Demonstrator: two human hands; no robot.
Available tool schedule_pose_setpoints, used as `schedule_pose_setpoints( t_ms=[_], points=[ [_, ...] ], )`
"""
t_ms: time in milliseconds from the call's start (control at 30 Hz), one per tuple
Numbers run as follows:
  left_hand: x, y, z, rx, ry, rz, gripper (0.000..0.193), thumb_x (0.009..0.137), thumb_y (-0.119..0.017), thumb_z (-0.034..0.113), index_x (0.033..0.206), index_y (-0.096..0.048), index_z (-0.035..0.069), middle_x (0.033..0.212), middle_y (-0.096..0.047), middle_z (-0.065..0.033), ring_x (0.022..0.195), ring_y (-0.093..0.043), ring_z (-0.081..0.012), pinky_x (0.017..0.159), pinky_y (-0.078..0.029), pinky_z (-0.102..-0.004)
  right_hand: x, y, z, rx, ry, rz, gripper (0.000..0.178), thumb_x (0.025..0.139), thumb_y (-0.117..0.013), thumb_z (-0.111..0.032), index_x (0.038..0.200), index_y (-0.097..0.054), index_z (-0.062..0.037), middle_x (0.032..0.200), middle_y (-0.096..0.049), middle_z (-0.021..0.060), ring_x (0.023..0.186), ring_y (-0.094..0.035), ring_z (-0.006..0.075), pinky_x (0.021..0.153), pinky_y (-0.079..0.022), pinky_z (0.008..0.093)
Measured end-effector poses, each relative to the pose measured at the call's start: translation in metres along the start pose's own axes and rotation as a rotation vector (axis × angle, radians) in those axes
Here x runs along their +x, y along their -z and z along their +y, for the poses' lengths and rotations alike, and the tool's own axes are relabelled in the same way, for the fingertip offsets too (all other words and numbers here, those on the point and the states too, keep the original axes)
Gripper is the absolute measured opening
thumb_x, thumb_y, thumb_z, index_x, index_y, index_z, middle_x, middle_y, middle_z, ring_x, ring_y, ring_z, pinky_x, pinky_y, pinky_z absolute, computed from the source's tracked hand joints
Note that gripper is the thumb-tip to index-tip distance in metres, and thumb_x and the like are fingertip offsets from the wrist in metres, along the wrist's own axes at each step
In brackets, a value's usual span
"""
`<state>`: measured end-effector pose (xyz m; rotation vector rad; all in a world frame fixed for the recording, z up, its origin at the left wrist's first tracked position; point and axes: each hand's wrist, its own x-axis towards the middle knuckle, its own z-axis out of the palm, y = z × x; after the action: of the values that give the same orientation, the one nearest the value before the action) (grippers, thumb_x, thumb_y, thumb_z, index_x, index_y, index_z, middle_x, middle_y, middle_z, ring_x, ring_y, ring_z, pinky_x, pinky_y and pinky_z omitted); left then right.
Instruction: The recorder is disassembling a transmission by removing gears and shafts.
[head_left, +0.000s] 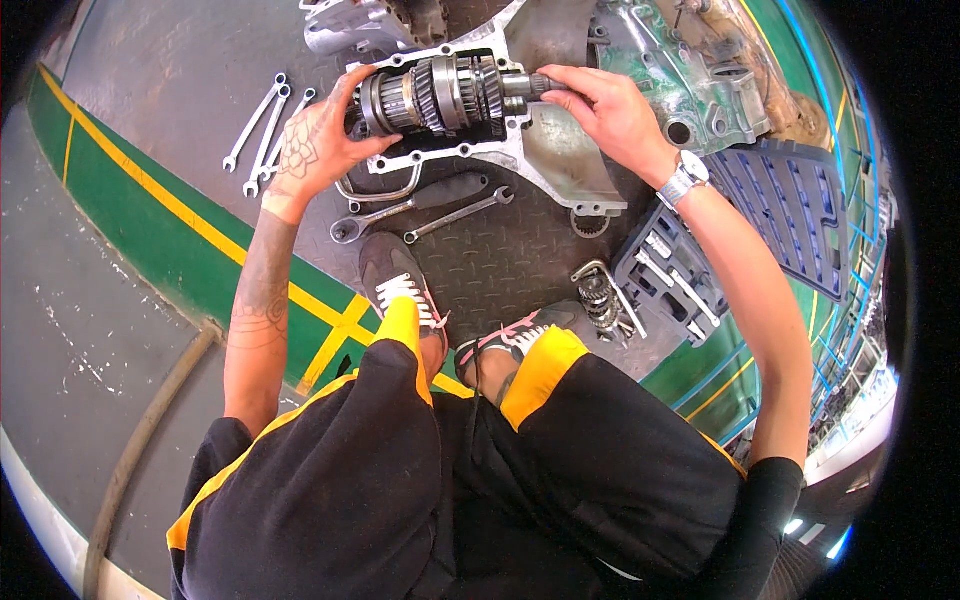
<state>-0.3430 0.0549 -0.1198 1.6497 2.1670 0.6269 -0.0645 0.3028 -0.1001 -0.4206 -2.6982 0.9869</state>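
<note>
A steel gear shaft [450,98] with several toothed gears lies lengthwise in the opening of a grey metal gearbox housing [500,152]. My left hand [325,140] is wrapped round the shaft's left end, thumb on the near side and fingers on the far side. At the other end, my right hand [605,112] pinches the narrow splined tip between thumb and fingers. A watch [686,178] is on my right wrist. The shaft's underside is hidden inside the housing.
Several wrenches [262,130] lie at left. Nearer my feet are a ratchet [350,228] and another wrench [460,215]. An open socket case [670,270] sits at right, beside loose sockets [600,300]. Another metal casting [690,90] stands far right. My shoes [395,275] are close to the tools.
</note>
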Motion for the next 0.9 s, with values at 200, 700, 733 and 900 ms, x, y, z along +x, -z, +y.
schedule_pose_setpoints(
  t_ms=[200,700,733,900],
  points=[
    [0.001,0.002,0.001,-0.016,0.021,-0.017,0.085,0.075,-0.087,0.043,0.149,-0.048,0.025,0.103,-0.076,-0.0143,0.088,-0.074,-0.0351,0.078,-0.058,-0.0436,-0.001,0.000,0.000,0.059,-0.048,-0.021,0.028,0.095,-0.072,-0.023,0.117,-0.072,-0.0061,0.101,-0.074,0.0180,0.087,-0.071,0.0374,0.076,-0.056,0.0405],
    [0.002,0.001,0.001,-0.008,0.024,-0.008,0.083,0.075,-0.087,0.043,0.147,-0.050,0.025,0.099,-0.076,-0.0152,0.087,-0.075,-0.0345,0.077,-0.058,-0.0433,-0.001,-0.003,0.010,0.178,-0.121,-0.049,0.030,0.096,-0.072,-0.025,0.119,-0.073,-0.0049,0.101,-0.076,0.0163,0.083,-0.073,0.0297,0.075,-0.055,0.0347],
    [0.002,0.001,0.002,-0.009,0.023,-0.011,0.083,0.075,-0.087,0.043,0.147,-0.050,0.025,0.099,-0.076,-0.0152,0.087,-0.075,-0.0345,0.077,-0.058,-0.0433,-0.001,-0.003,0.009,0.200,-0.126,-0.045,0.030,0.096,-0.071,-0.024,0.119,-0.073,-0.0046,0.100,-0.076,0.0164,0.082,-0.073,0.0290,0.075,-0.055,0.0344],
    [0.003,0.004,0.002,-0.003,0.039,-0.019,0.082,0.075,-0.087,0.042,0.147,-0.050,0.025,0.095,-0.075,-0.0174,0.086,-0.075,-0.0352,0.076,-0.058,-0.0438,0.000,0.001,0.007,0.183,-0.202,-0.128,0.030,0.097,-0.072,-0.015,0.124,-0.071,-0.0020,0.107,-0.078,0.0128,0.092,-0.074,0.0166,0.083,-0.055,0.0290]
  ],
)
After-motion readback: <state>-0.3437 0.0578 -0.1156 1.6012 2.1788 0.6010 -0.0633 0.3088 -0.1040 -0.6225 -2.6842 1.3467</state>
